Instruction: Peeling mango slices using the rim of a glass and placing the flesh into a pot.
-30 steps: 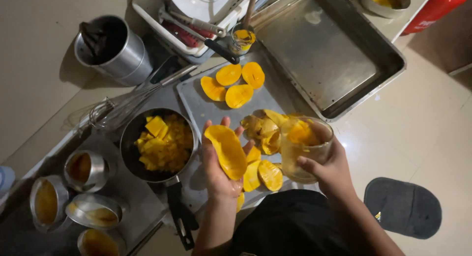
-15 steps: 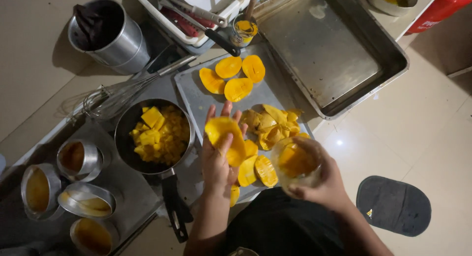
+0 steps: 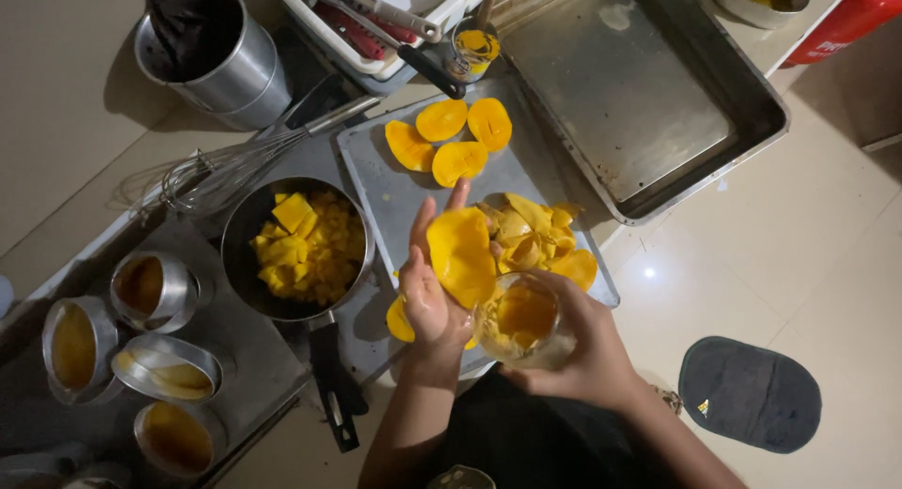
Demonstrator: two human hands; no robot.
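pan (image 3: pixel 299 306) crowds left (whisk (image 3: pixel 221 174) behind), right floor (image 3: pixel 780 263) open

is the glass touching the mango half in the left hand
Touching. In the head view the rim of the glass, held by the right hand, presses against the lower edge of the mango half lying in the left hand.

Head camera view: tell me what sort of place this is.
Probably a kitchen work area, set low near a tiled floor: a pan of mango cubes, a whisk, a big steel tray and small metal moulds.
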